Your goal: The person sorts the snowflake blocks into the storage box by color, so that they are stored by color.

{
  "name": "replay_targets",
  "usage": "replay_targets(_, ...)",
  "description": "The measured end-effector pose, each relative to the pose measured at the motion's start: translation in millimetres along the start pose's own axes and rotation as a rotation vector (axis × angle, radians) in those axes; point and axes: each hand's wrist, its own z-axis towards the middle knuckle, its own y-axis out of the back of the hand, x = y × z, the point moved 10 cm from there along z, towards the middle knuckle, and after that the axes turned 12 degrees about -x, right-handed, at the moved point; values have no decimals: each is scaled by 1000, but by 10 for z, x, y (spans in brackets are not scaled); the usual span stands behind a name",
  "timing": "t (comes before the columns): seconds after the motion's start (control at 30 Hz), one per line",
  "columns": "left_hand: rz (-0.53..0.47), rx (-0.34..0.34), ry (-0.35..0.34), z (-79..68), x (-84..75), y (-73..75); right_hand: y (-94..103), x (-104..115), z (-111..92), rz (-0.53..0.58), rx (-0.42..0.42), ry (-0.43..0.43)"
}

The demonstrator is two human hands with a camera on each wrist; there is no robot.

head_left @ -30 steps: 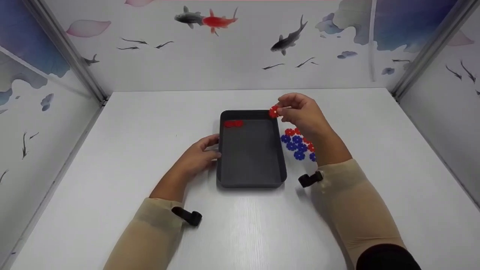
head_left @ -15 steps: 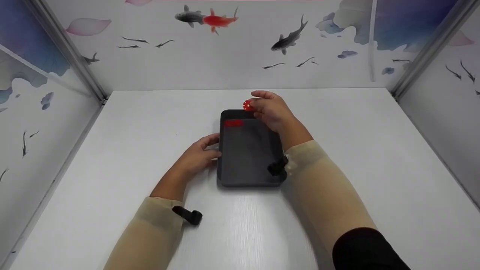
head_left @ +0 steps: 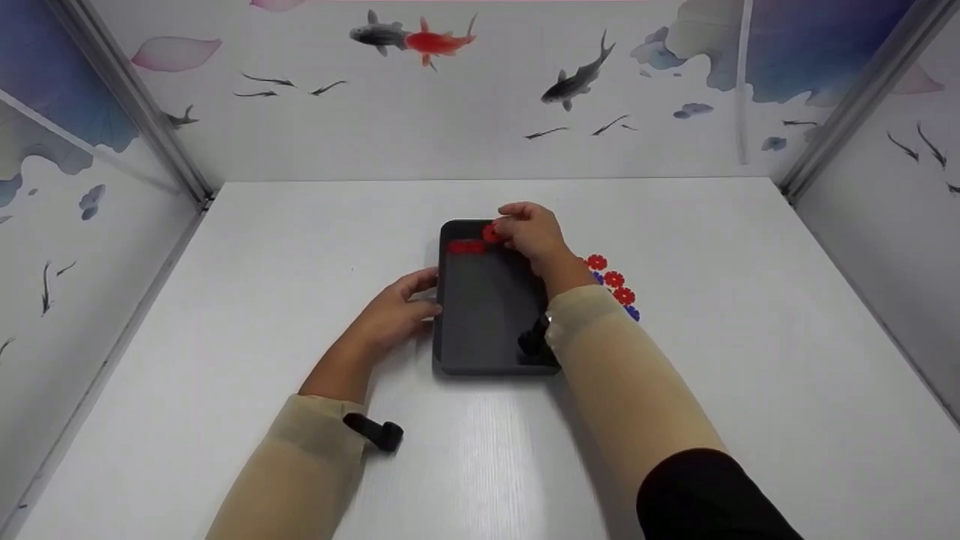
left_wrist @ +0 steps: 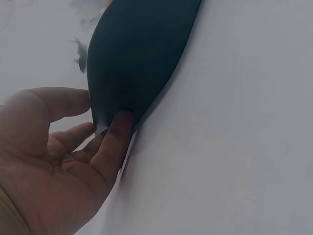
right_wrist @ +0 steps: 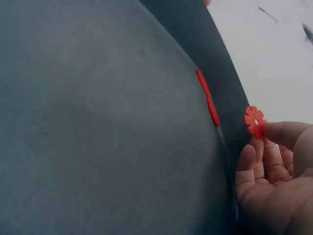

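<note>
A dark grey tray stands on the white table. At its left side, my left hand holds the wall, thumb at the rim; in the left wrist view the fingers lie against the dark outer wall. My right hand pinches a red flower-shaped disc with notched edges and a hole, over the far end of the tray. Just left of it, two red discs lie side by side along the tray's far wall; the right wrist view shows them as a thin red strip.
Right of the tray, more red discs and blue discs lie loose on the table, partly hidden by my right forearm. Panels with painted fish enclose the table at the back and sides.
My right hand has carried the red disc left from the tray's far right corner, then lowered it slightly toward the two red discs. My left hand has stayed in place.
</note>
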Motion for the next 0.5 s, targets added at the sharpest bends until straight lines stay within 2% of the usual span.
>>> replay_targets(0.27, 6, -9, 4, 2, 4, 9, -13, 51, 15, -302, -71, 195)
replay_targets(0.37, 15, -5, 0, -5, -10, -1, 14, 57, 12, -332, -94, 203)
replay_targets(0.5, 2, -2, 0, -4, -10, -13, 48, 41, -1, -358, -105, 173)
